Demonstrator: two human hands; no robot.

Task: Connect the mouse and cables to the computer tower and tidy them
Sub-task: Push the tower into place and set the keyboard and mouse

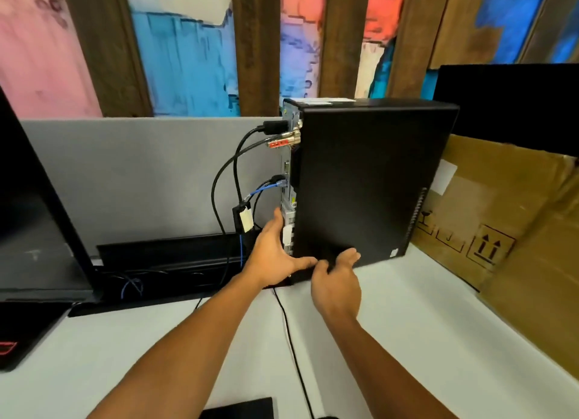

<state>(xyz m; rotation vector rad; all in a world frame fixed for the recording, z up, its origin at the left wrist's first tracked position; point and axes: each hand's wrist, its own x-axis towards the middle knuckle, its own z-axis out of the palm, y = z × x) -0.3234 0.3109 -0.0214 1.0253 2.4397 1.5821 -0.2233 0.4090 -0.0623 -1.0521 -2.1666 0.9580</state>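
Observation:
A black computer tower (369,180) stands upright on the white desk (407,340), its rear panel facing left. Thick black cables (224,174) and a blue network cable (266,188) are plugged into that panel. My left hand (272,251) grips the tower's lower rear corner, fingers on the back panel and thumb across the side. My right hand (338,284) rests against the lower side panel with its fingers relaxed. A thin black cable (293,340) runs from under the tower toward the near edge of the desk. No mouse is plainly visible.
A grey partition (141,180) stands behind the desk, with a black cable tray (166,263) at its foot. A dark monitor (34,218) is at left, cardboard boxes (501,218) at right, and another black monitor (513,105) stands behind them.

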